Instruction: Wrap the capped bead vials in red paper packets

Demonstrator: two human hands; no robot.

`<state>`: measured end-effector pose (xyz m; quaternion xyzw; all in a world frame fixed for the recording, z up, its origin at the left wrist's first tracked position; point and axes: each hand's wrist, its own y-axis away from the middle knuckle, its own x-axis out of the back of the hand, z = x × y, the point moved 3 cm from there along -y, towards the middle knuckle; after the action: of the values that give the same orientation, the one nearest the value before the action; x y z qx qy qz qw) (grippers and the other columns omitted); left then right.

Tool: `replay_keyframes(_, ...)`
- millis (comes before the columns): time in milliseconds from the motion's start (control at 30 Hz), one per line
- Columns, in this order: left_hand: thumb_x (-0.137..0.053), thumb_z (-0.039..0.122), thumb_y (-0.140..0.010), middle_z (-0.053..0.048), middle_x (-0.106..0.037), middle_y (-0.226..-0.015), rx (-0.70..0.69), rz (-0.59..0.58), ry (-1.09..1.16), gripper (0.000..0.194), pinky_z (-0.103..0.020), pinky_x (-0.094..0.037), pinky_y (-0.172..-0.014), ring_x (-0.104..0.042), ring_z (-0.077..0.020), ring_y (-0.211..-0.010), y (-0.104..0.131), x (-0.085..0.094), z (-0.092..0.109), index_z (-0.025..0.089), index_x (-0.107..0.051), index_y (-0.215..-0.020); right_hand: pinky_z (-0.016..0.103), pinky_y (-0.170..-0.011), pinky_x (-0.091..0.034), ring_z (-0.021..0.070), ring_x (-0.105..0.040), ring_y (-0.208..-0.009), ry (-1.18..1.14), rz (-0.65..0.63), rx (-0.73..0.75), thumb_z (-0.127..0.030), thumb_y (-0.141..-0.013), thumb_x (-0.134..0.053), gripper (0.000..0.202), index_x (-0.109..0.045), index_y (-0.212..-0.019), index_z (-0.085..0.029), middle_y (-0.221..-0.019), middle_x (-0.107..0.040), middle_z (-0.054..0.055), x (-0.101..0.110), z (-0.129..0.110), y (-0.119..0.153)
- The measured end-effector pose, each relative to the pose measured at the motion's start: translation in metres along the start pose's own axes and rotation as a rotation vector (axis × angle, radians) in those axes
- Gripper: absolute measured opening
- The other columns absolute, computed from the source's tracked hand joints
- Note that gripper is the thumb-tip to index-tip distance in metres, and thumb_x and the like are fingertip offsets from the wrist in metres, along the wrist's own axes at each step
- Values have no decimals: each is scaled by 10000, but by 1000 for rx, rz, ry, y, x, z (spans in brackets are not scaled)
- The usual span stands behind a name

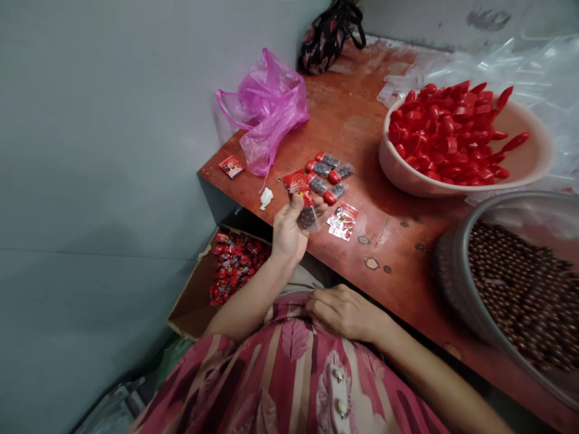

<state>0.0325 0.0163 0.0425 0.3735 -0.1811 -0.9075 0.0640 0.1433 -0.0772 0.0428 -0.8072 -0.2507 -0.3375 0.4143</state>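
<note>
My left hand (289, 236) is closed around a small clear plastic bottle (309, 218) of dark round balls, held just above the table edge. Bright red shows at its far end, where a cap and a printed red sachet cannot be told apart. Just beyond lie several similar bottles (322, 170) with red caps, on their sides. A shiny red-and-white sachet (342, 221) lies to the right of this hand. Against the lower front of my striped shirt (296, 361) rests my right hand (341, 308), its fingers curled in; what they may hold is hidden.
Red plastic caps fill a pink bowl (393, 164). A grey basin (456, 265) holds brown balls. Left are a pink plastic bag (271, 108), another sachet (231, 167) and crumpled white paper (266, 198). Below the edge stands a cardboard box (192, 301) of red packets. A patterned bag (323, 42) sits behind.
</note>
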Motion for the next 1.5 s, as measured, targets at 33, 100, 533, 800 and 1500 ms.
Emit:
replay_keyframes(33,-725,376,-778,-38,-713,-741,33,-34,-9,258,-292,-538,-760,-695,-158,-719,-1,-1,2,132,-657,-825,211,-556,-469,106,-609,-619,-22,113,-110,-141,-922,-450,166,-587,-849,-198,-711,-651,12,0,1,2)
replay_keyframes(100,-727,365,-780,-67,-727,-774,117,-83,-20,267,-322,-549,-799,-711,-184,-760,-1,-1,-2,111,-662,-829,244,-639,-529,136,-656,-721,-31,399,-451,-176,-898,-541,100,-622,-948,-207,-833,-698,38,5,16,10)
replay_keyframes(533,-794,502,-643,-97,-729,-783,138,-183,-65,447,-271,-521,-657,-694,-202,-747,-3,-4,-30,100,-676,-798,255,-519,-552,122,-624,-518,-870,779,-1093,-361,-705,-777,259,-671,-842,-168,-635,-680,-3,-10,54,3)
replay_keyframes(800,-807,468,-617,-49,-680,-659,128,-124,-156,424,-216,-384,-448,-537,-88,-481,3,4,-46,91,-697,-777,218,-461,-500,90,-577,-474,-798,953,-1140,-328,-696,-768,222,-674,-816,-167,-640,-667,-13,-18,52,7)
replay_keyframes(1500,-810,393,-628,-60,-709,-699,128,-129,-129,331,-228,-467,-564,-594,-109,-556,0,9,-41,97,-694,-721,204,-408,-447,84,-536,-424,-797,990,-1130,-323,-678,-765,209,-668,-768,-163,-593,-642,-22,-18,54,7)
